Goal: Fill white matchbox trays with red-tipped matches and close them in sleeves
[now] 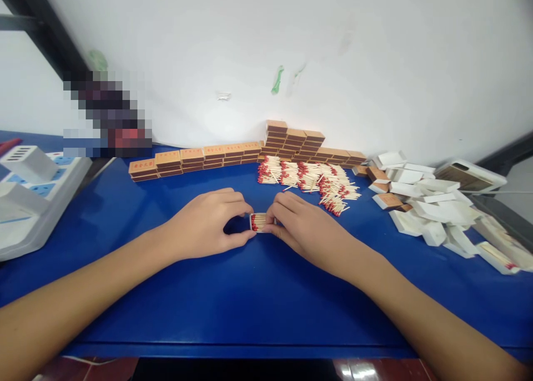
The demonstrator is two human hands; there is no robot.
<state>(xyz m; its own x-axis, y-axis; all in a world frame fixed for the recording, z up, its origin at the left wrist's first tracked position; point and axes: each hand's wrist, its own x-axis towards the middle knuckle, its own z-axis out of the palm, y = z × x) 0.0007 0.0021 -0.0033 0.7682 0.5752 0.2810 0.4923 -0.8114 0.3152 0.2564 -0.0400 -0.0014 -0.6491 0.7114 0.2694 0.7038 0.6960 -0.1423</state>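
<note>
A small white matchbox tray lies on the blue table in front of me, filled with red-tipped matches. My left hand curves round its left end, thumb and forefinger closed on the edges. At the other end, my right hand is pinched, its fingertips over the tray and the match sticks, hiding that end. Just beyond my hands lies a pile of loose matches, heads mostly to the left. Behind it stand stacked orange-brown matchboxes, with a lower row running left along the wall.
On the right lies a heap of white trays with a few brown sleeves. One tray there holds some matches. A phone rests behind the heap. A white power strip with plugs sits at the left.
</note>
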